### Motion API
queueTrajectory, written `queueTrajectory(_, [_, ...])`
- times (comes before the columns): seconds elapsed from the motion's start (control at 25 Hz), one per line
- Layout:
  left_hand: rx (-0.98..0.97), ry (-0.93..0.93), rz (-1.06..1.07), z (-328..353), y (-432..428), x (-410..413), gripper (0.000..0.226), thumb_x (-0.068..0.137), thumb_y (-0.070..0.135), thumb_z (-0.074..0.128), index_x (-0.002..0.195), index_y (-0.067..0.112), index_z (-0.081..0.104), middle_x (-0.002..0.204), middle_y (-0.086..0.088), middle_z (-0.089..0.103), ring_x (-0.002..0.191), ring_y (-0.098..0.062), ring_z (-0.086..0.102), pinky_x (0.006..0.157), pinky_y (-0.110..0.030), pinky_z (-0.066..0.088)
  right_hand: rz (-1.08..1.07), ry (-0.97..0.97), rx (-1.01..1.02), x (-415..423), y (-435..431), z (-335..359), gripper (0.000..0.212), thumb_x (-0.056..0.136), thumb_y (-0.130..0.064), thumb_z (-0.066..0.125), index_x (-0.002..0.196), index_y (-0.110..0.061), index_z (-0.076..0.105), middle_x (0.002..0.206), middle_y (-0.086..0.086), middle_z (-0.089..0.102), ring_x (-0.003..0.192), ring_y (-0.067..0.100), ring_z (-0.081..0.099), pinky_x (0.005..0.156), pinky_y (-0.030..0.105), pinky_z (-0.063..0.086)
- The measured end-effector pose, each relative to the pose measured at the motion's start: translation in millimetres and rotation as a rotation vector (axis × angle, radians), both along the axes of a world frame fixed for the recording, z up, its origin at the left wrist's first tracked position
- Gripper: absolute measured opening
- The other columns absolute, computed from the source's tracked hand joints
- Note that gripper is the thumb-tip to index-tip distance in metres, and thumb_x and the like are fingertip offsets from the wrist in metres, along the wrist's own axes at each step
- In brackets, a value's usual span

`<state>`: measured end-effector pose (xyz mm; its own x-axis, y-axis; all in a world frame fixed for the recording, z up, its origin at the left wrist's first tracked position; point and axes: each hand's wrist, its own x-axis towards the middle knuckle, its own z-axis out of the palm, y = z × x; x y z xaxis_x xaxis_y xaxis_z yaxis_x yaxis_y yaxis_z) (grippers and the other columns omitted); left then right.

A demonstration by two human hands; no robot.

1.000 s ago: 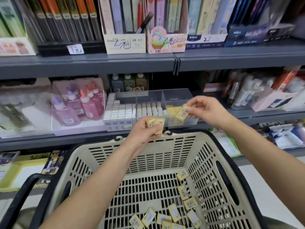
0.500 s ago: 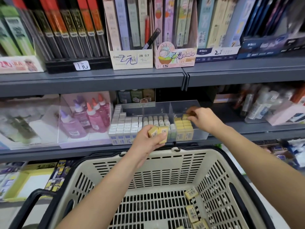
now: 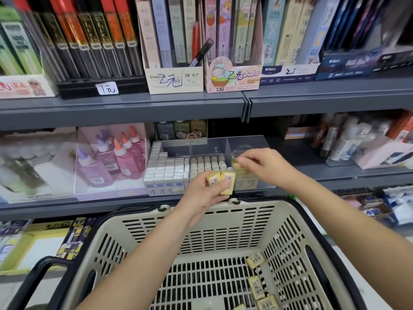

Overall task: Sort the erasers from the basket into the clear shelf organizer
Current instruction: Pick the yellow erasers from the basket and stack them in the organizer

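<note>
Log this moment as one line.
left hand: holds two yellow erasers | right hand: at right compartment of clear organizer | basket: loose erasers inside

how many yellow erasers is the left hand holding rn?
2. The left eraser and the right eraser are side by side and touching, both gripped by the left hand in front of the clear organizer. The palm may hide more.

left hand (image 3: 201,196) gripping erasers (image 3: 223,182), right hand (image 3: 268,167) unclear

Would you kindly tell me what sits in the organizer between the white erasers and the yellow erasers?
The head view shows a middle compartment holding rows of pale cream items.
</note>
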<state>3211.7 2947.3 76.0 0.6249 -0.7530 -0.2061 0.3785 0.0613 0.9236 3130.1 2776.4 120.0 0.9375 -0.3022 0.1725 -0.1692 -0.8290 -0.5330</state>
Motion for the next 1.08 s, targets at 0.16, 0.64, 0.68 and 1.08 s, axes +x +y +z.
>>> queueTrajectory(0.16, [0.038, -0.033, -0.03, 7.2, -15.4, -14.7, 0.017, 0.087, 0.014, 0.061, 0.103, 0.013, 0.056, 0.101, -0.008, 0.065, 0.088, -0.013, 0.066, 0.07, -0.022, 0.055, 0.12, 0.057, 0.087, -14.0, 17.5, 7.5, 0.018, 0.089, -0.022, 0.06, 0.103, -0.017, 0.07, 0.085, -0.012, 0.065, 0.082, 0.007, 0.061, 0.08, 0.023, 0.048])
queueTrajectory(0.64, [0.23, -0.361, 0.158, 6.4, -10.6, -11.7, 0.017, 0.092, 0.025, 0.055, 0.107, 0.019, 0.06, 0.091, 0.003, 0.059, 0.079, -0.01, 0.051, 0.062, -0.019, 0.041, -0.127, 0.264, -0.181, -13.1, -51.2, -2.2, 0.014, 0.086, -0.032, 0.063, 0.095, -0.027, 0.072, 0.093, -0.006, 0.07, 0.093, 0.016, 0.062, 0.085, 0.033, 0.049])
queueTrajectory(0.68, [0.236, -0.361, 0.147, 5.7, -10.3, -11.6, 0.019, 0.091, 0.026, 0.056, 0.108, 0.018, 0.061, 0.09, 0.003, 0.059, 0.078, -0.009, 0.051, 0.06, -0.019, 0.04, -0.105, 0.279, -0.171, -13.2, -51.7, -7.4, 0.015, 0.087, -0.032, 0.062, 0.097, -0.026, 0.072, 0.099, -0.006, 0.07, 0.097, 0.015, 0.061, 0.09, 0.034, 0.047])
queueTrajectory(1.08, [0.205, -0.296, 0.106, 5.7, -19.8, -18.0, 0.018, 0.092, 0.019, 0.056, 0.11, 0.023, 0.057, 0.11, -0.006, 0.06, 0.096, -0.014, 0.06, 0.063, -0.021, 0.056, -0.032, 0.428, -0.306, -14.9, -54.3, -21.4, 0.032, 0.1, -0.039, 0.032, 0.114, -0.035, 0.06, 0.111, -0.011, 0.062, 0.117, 0.016, 0.042, 0.089, 0.034, 0.021])
